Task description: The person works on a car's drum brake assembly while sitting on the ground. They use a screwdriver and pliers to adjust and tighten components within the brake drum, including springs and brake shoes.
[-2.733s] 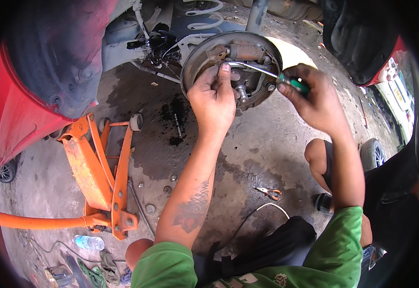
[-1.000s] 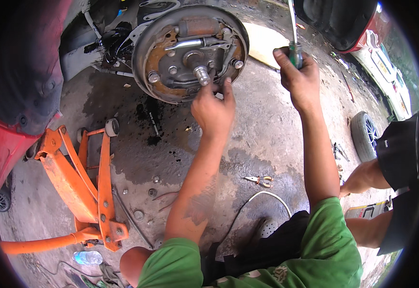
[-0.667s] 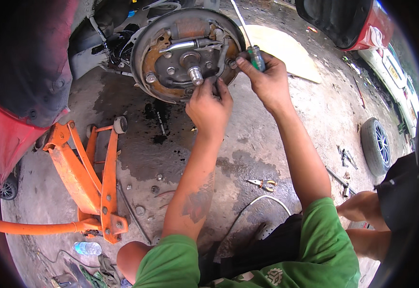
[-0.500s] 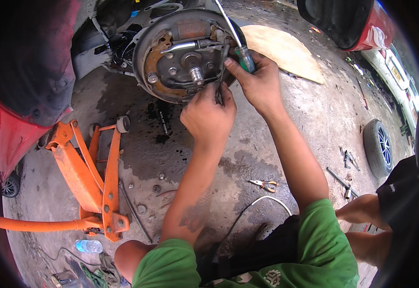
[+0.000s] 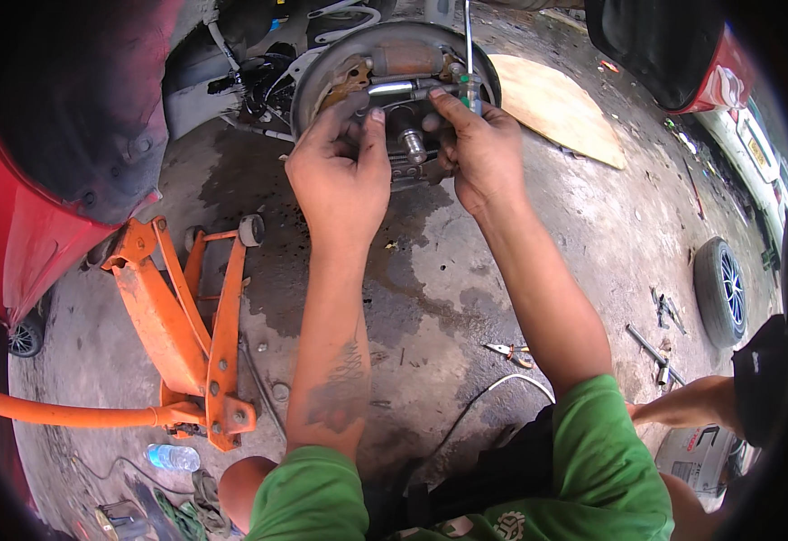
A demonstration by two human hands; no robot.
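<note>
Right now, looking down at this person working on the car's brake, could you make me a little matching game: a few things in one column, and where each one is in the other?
Things:
1. screwdriver
2. floor jack
3. water bottle
4. pliers

Places:
A. on the ground near the jack's long handle
B. on the concrete by the right forearm
C. in the right hand, shaft pointing up at the brake drum
D. left of the left hand, beside the red car body

Pairs: 1-C, 2-D, 3-A, 4-B
</note>
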